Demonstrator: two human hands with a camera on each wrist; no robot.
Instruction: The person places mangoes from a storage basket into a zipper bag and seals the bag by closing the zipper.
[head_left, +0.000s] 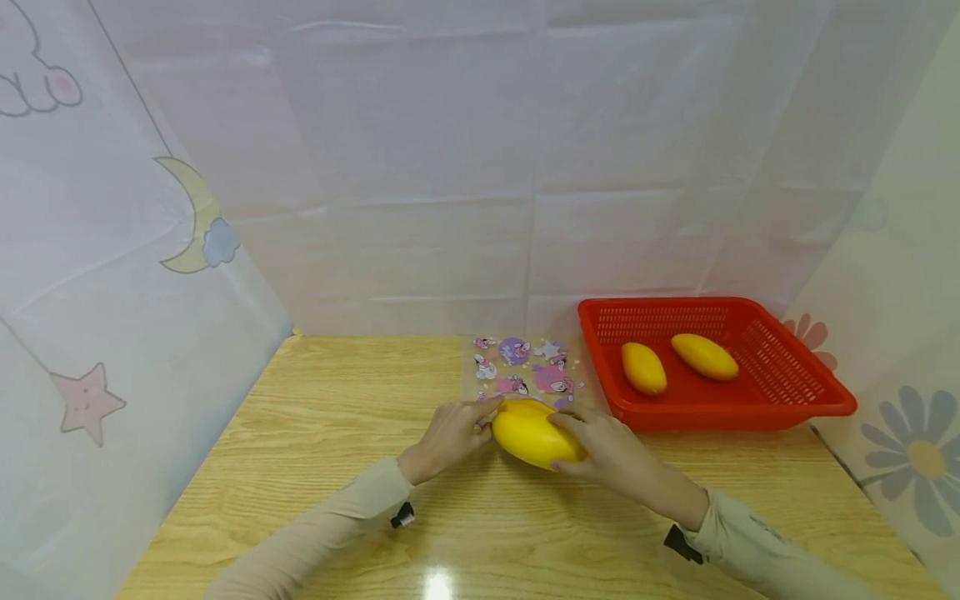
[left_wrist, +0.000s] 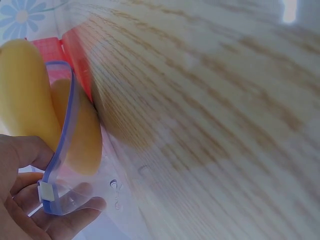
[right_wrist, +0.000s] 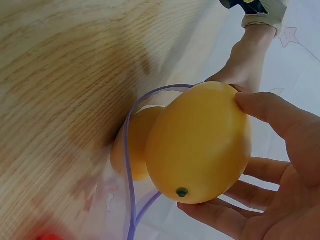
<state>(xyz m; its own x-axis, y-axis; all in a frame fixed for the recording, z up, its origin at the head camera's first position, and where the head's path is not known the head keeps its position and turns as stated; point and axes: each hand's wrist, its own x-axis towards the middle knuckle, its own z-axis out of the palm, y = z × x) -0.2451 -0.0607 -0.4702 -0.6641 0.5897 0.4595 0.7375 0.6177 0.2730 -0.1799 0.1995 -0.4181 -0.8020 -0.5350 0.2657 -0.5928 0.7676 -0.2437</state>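
A large yellow mango (right_wrist: pixel 200 145) with a green stem nub is gripped by my right hand (head_left: pixel 611 450), thumb on one side and fingers on the other. It sits at the mouth of a clear zip bag (head_left: pixel 517 367) printed with cartoon figures. My left hand (head_left: pixel 450 437) pinches the bag's purple zip edge, close by the white slider (left_wrist: pixel 46 191). Inside the bag lies a second mango (left_wrist: pixel 82 130), resting low near the table and partly hidden behind the first in the right wrist view.
A red plastic basket (head_left: pixel 742 417) stands on the right of the wooden table (head_left: pixel 337 392), holding two more mangoes, one at its left (head_left: pixel 643 368) and one nearer its middle (head_left: pixel 705 357). Printed sheets hang behind and along both sides of the table.
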